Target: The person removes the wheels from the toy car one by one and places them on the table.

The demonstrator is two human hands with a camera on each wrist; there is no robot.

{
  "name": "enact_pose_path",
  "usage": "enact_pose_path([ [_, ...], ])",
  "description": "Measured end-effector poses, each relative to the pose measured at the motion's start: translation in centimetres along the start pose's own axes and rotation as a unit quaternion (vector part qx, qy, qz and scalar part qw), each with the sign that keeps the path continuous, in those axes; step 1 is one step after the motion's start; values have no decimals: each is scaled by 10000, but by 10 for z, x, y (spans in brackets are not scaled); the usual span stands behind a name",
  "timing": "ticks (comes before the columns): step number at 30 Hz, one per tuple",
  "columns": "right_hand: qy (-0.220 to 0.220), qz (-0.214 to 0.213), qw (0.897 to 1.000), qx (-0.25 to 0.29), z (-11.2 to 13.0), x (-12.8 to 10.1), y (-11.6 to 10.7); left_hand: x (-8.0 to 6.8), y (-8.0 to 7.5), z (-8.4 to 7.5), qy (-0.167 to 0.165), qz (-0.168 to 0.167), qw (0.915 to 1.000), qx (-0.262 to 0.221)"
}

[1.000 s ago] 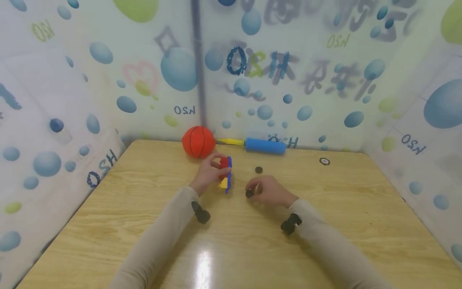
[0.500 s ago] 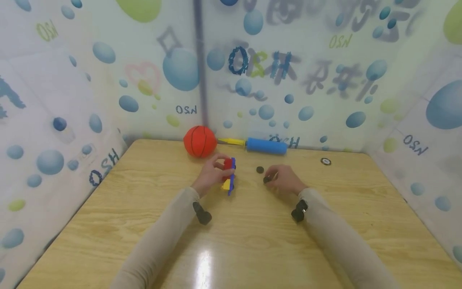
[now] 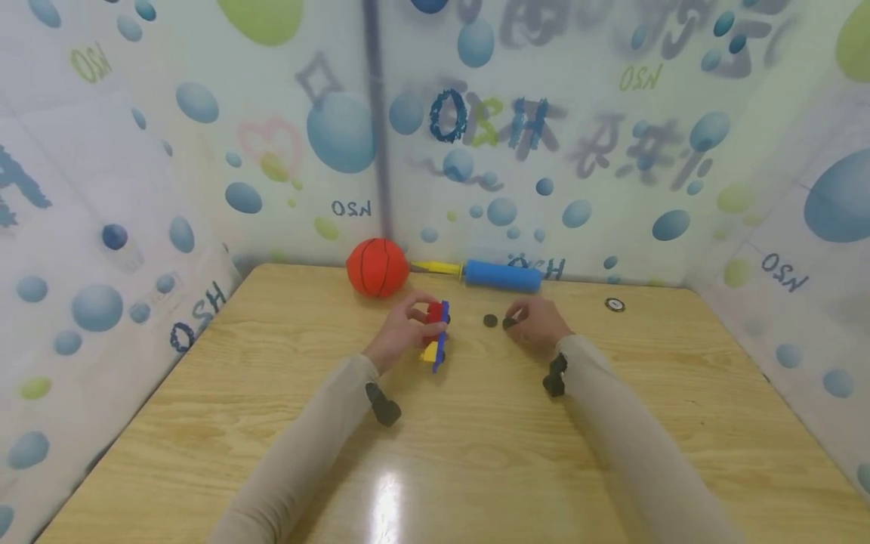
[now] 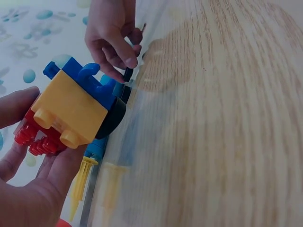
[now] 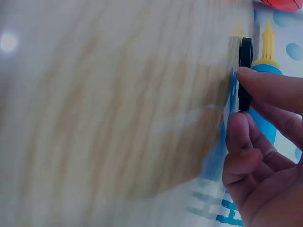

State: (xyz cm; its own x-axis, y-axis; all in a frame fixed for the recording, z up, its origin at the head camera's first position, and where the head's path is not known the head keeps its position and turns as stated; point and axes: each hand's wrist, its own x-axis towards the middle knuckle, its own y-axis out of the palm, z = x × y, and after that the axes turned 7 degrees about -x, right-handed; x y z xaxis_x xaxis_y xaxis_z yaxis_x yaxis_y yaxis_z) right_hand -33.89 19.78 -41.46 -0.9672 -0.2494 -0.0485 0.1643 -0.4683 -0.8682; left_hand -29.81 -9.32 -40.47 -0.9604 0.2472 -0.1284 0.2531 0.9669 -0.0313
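My left hand (image 3: 402, 332) grips a toy block car (image 3: 442, 336) with a blue base, red and yellow blocks and dark wheels. The car is tilted on its side, its yellow block (image 4: 71, 106) turned toward the left wrist camera. My right hand (image 3: 540, 321) pinches a small black disc (image 3: 508, 323) between thumb and fingers, low at the table. Just left of it lies a second black disc (image 3: 490, 320). In the right wrist view, the fingers partly cover the pinched disc (image 5: 244, 102).
On the wooden table (image 3: 469, 453), a red ball (image 3: 377, 268) stands at the back left. A blue pump (image 3: 503, 276) with a yellow tip lies along the back wall. Farther right is a black-and-white round chip (image 3: 615, 304).
My right hand has carried the black disc from close beside the car to the back right, next to the second disc. My left hand, still holding the car, has shifted slightly right.
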Motion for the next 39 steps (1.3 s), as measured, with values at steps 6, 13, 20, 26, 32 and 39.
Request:
enact_pose_path([
  [6,28,-72,10000,-40,3,7,3,-1,1,0,33,41,10000,-25],
  [13,121,-35,9999,73,3,11,5,-2,1,0,-35,59,10000,-55],
  [20,116,-3,9999,101,5,13,5,-3,1,0,-73,66,10000,-4],
  [26,27,-29,10000,37,6,9,0,-2,1,-3,-33,60,10000,-6],
  [32,-499,-170,9986,51,15,-3,-9,-2,1,-3,16,41,9999,-109],
  [39,-1123,168,9875,1096,38,-23,-9,-3,3,1,114,-138,9990,-405],
])
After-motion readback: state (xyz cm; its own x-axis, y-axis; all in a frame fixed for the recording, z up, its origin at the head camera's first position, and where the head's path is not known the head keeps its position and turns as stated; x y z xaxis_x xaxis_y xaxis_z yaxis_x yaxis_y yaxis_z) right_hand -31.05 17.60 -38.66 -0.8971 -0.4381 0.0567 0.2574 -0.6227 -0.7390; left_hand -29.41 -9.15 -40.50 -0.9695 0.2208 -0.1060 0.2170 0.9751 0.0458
